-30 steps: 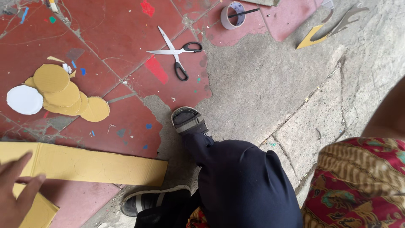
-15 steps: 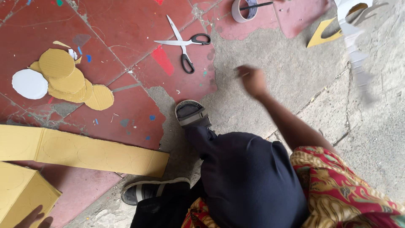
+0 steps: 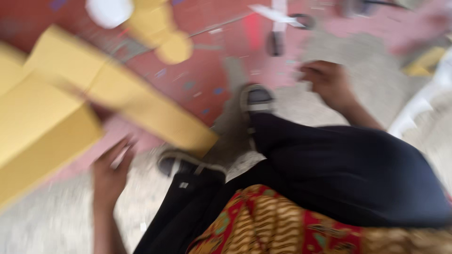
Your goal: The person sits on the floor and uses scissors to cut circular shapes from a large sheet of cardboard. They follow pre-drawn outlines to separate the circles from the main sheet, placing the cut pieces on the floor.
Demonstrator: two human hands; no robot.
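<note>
Yellow cardboard, folded into a long flat strip with a broad panel at one end [image 3: 56,127], fills the left half of the frame, tilted from the upper left down toward the centre. The left hand [image 3: 109,171], lower left, reaches up under the panel's lower edge with fingers spread and thumb apart; the blur hides whether it pinches the board or only props it from beneath. The board looks light and fairly stiff along its flats but ready to fold at its creases — a judgement from its sag-free line — so a hold near a crease or along a long edge would likely steady it best, rather than at the free tip, which hangs just above a dark sandal [image 3: 190,164].

The right hand [image 3: 329,82], upper right of centre, hovers loosely curled over the grey concrete floor [image 3: 282,108], well apart from the cardboard and holding nothing that can be made out. Between the hands lie a second sandalled foot [image 3: 256,99] and a knee in dark trousers [image 3: 348,174] — below it, red-and-gold patterned cloth [image 3: 273,221]. At the top edge, smeared by motion, sit yellow card discs [image 3: 165,37], a white disc [image 3: 109,10] and what seems to be a pair of scissors [image 3: 278,28] on red-painted floor [image 3: 207,70].
</note>
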